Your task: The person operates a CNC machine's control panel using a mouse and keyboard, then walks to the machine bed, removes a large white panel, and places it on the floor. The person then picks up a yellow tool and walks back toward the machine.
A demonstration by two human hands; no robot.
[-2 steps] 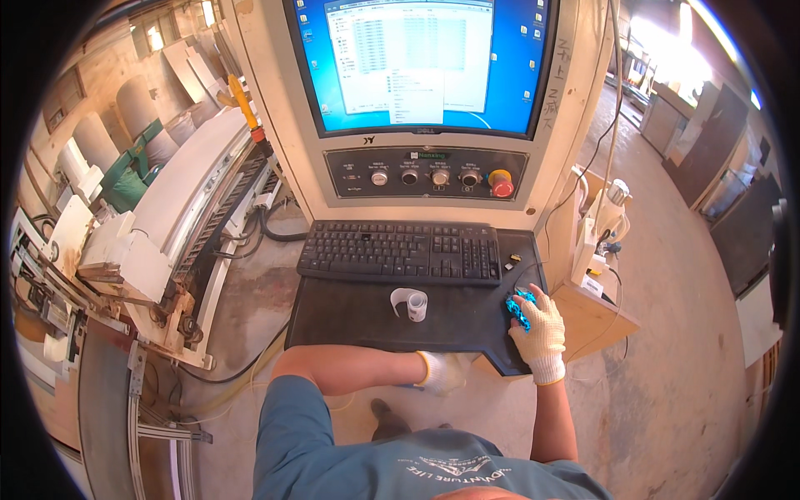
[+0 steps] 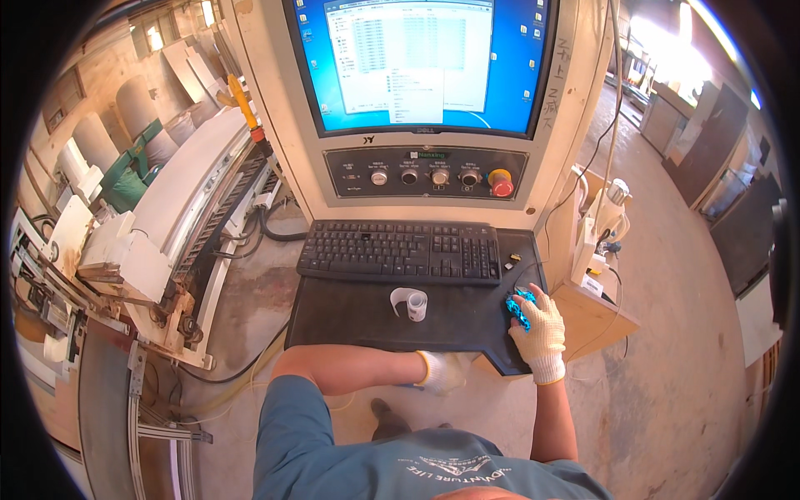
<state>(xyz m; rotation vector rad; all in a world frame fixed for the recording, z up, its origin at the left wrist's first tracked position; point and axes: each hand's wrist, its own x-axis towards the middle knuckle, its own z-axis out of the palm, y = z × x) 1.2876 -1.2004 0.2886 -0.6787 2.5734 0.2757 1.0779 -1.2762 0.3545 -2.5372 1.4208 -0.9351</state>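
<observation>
My right hand [image 2: 542, 327], in a cream knit glove, rests over a blue and black patterned computer mouse [image 2: 520, 308] at the right end of the black tray [image 2: 350, 321]. Its fingers curve around the mouse and hide part of it. A wide black keyboard [image 2: 396, 252] lies along the back of the tray. My left hand [image 2: 444, 373], also gloved, is at the tray's front edge with the forearm across my body; its fingers are hidden. Between the hands and the keyboard stands a loosely curled roll of white paper labels [image 2: 415, 306].
A lit monitor [image 2: 417, 67] with a file window sits above a panel [image 2: 425, 175] of knobs and a red emergency-stop button [image 2: 501, 184]. Small USB sticks [image 2: 512, 262] lie right of the keyboard. A long machine [image 2: 183, 200] stands left; a wooden side shelf [image 2: 596, 312] juts out right.
</observation>
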